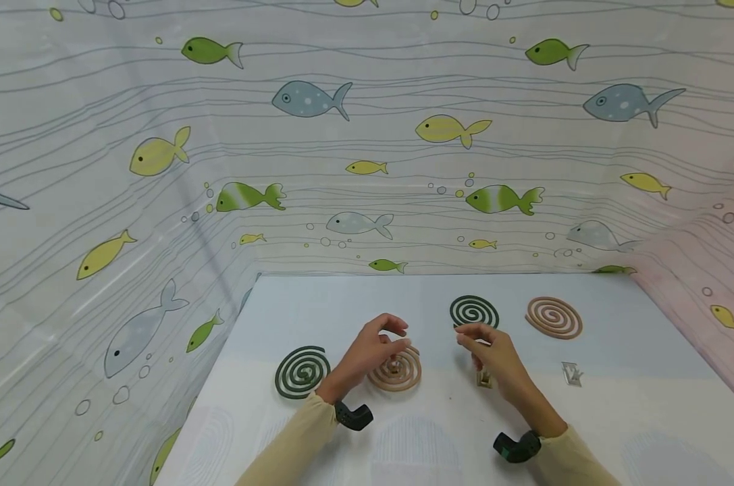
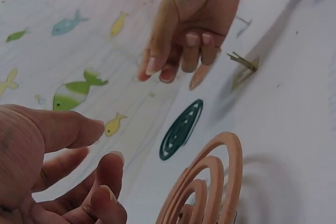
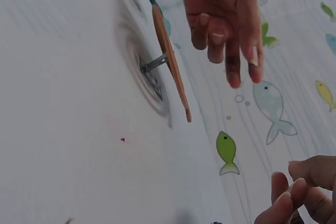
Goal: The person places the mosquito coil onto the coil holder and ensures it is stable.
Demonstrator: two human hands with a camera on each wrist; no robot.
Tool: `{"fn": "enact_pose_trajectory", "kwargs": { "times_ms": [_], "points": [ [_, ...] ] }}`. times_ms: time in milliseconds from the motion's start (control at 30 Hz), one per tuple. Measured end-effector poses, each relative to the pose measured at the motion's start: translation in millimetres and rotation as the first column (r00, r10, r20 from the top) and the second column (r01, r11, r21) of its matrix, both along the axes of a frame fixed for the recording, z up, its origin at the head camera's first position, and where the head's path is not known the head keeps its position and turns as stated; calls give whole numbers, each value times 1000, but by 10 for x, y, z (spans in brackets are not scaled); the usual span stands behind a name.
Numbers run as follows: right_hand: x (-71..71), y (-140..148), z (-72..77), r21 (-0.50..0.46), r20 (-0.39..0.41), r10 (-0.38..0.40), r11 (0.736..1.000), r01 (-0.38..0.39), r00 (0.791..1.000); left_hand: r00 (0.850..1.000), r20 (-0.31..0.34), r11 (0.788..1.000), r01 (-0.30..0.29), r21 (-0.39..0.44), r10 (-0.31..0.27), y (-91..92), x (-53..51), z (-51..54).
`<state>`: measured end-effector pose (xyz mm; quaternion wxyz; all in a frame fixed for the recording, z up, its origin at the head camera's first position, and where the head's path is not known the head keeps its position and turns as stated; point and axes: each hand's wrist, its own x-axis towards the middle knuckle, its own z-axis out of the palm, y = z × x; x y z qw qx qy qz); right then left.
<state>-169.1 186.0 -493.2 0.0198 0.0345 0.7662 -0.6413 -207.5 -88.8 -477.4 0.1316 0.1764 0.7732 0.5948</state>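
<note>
Above a brown mosquito coil (image 1: 397, 387) hovers my left hand (image 1: 367, 347), its fingers loosely bent around nothing. In the right wrist view that coil (image 3: 170, 61) is raised off the table on a small metal stand (image 3: 153, 64). My right hand (image 1: 494, 354) hangs in the air with relaxed fingers, over a second metal stand (image 1: 483, 379) with an upright prong and in front of a flat dark green coil (image 1: 473, 304). At the left, another green coil (image 1: 302, 372) sits on its own stand. Both hands are apart from the coils.
A flat brown coil (image 1: 554, 317) lies at the back right, and a further metal stand (image 1: 572, 374) is in front of it. The white table (image 1: 342, 304) is enclosed by a fish-printed curtain (image 1: 318, 155). Black wrist devices (image 1: 517, 447) sit on both wrists.
</note>
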Motion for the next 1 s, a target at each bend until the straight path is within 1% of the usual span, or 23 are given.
{"fn": "enact_pose_trajectory", "kwargs": {
  "times_ms": [167,300,500,633,867,1000],
  "points": [
    [-45,110,-48,-1,-6,-30,1000,30,1000,1000,1,1000,15,-23,-15,113,-48,13],
    [-84,185,-96,32,-25,-45,998,45,999,1000,12,999,28,-23,-27,208,-88,41],
    [-148,290,-142,52,-56,-65,996,68,996,999,12,998,48,-29,-47,347,-184,54],
    [-198,360,-167,74,-57,-89,993,93,994,998,19,998,63,-26,-62,449,-258,33],
    [-295,483,-251,118,-22,-138,983,140,990,998,40,998,41,-37,-40,623,-367,-46],
    [-356,543,-290,143,8,-172,975,169,985,998,39,998,46,-40,-44,714,-427,-99]
  ]
}}
